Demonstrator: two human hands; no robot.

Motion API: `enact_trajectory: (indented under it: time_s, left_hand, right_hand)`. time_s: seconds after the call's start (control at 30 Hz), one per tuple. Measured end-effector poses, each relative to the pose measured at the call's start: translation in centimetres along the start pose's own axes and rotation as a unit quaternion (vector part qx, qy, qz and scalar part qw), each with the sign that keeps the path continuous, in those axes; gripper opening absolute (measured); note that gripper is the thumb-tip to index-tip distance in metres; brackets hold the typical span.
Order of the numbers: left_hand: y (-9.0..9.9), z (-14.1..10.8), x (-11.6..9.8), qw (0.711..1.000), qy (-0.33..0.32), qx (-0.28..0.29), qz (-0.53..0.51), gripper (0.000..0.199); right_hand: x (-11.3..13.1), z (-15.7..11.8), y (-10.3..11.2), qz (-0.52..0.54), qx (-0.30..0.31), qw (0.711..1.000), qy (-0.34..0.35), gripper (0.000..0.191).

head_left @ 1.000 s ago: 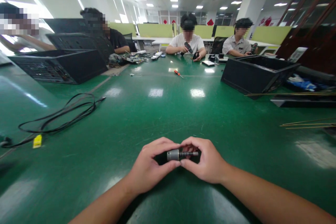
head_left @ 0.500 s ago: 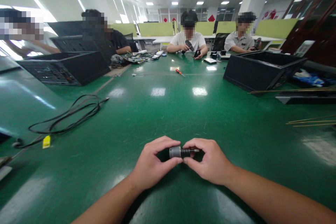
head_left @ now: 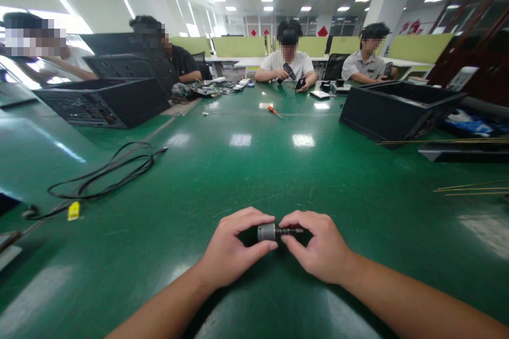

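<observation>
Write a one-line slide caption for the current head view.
Two hands hold a small metal part over a green table.

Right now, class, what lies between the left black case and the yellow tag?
A loosely looped black cable lies between the case and the tag, as the head view shows.

A black cable (head_left: 107,175) with a yellow tag (head_left: 73,211) lies coiled on the left of the green table (head_left: 254,169). Farther off, a red screwdriver (head_left: 272,110) rests near the middle, between a left black case (head_left: 107,103) and a right black case (head_left: 393,114).
</observation>
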State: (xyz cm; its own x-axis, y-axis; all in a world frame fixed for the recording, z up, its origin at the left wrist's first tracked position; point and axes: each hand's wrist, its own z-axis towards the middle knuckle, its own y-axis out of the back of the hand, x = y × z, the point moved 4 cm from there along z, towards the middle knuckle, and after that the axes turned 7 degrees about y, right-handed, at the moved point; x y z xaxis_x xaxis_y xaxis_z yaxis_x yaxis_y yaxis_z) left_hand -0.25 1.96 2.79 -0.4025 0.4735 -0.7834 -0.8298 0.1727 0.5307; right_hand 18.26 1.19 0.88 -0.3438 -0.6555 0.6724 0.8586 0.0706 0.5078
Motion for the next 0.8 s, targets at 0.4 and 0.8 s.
enact_trajectory:
  time_s: [0.4, 0.8]
  left_hand:
    - [0.35, -0.02, -0.19, 1.0, -0.014, -0.013, 0.02, 0.03]
    - [0.34, -0.22, -0.63, 0.998, -0.039, -0.025, 0.039, 0.031]
  right_hand:
    - [0.08, 0.04, 0.09, -0.001, -0.009, 1.0, 0.019, 0.02]
    - [0.2, 0.28, 0.06, 0.014, 0.011, 1.0, 0.014, 0.009]
